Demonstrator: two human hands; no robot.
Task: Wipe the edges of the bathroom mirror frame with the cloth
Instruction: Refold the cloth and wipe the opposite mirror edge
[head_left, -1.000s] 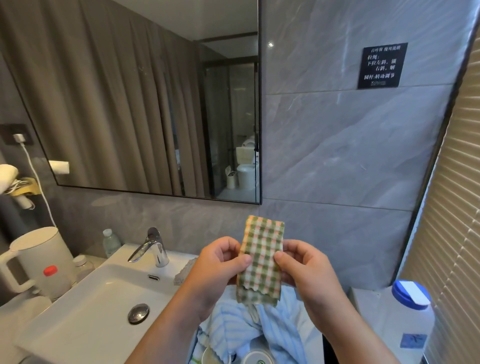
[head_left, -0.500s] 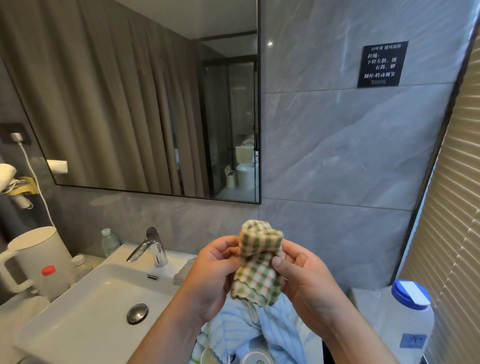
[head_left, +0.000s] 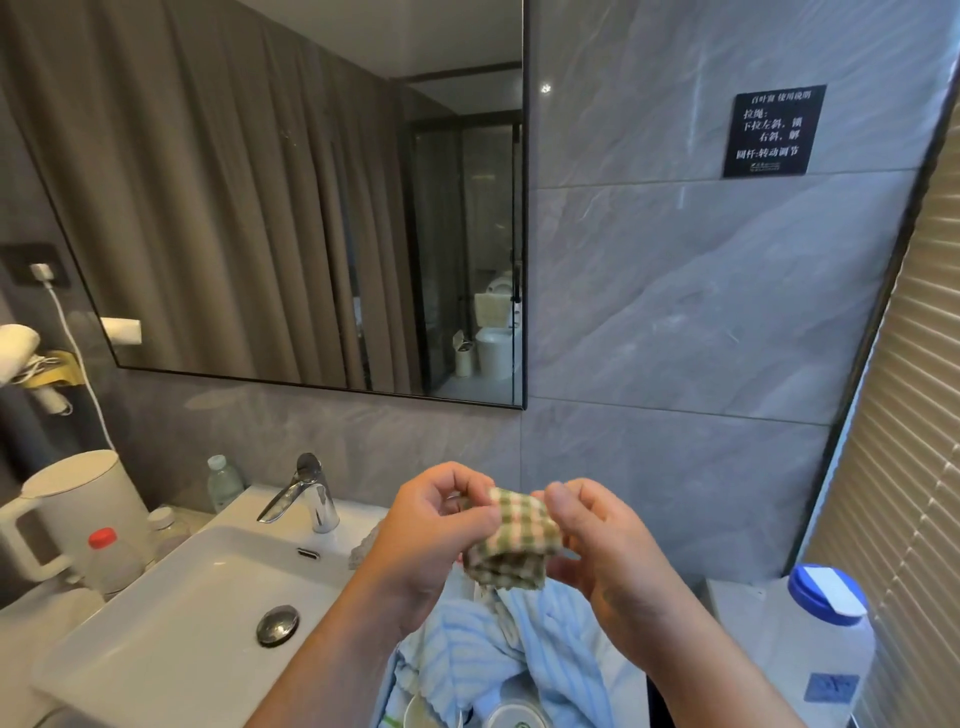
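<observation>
A green, pink and white checked cloth (head_left: 511, 540) is folded into a small thick pad in front of me, above the counter. My left hand (head_left: 426, 540) pinches its left end with thumb and fingers. My right hand (head_left: 597, 551) pinches its right end. The wall mirror has a thin black frame (head_left: 524, 208); its right edge runs up above my hands, and its bottom edge slants down from left to right. Neither hand touches the frame.
A white sink (head_left: 156, 639) with a chrome faucet (head_left: 306, 493) sits lower left, beside a white kettle (head_left: 78, 509) and small bottles. A blue striped towel (head_left: 483, 654) lies under my hands. A blue-capped jug (head_left: 821, 644) stands right, near window blinds (head_left: 914, 467).
The cloth stood upright as a long strip between my hands; I folded its top down, and now it is a short thick pad held lower and level.
</observation>
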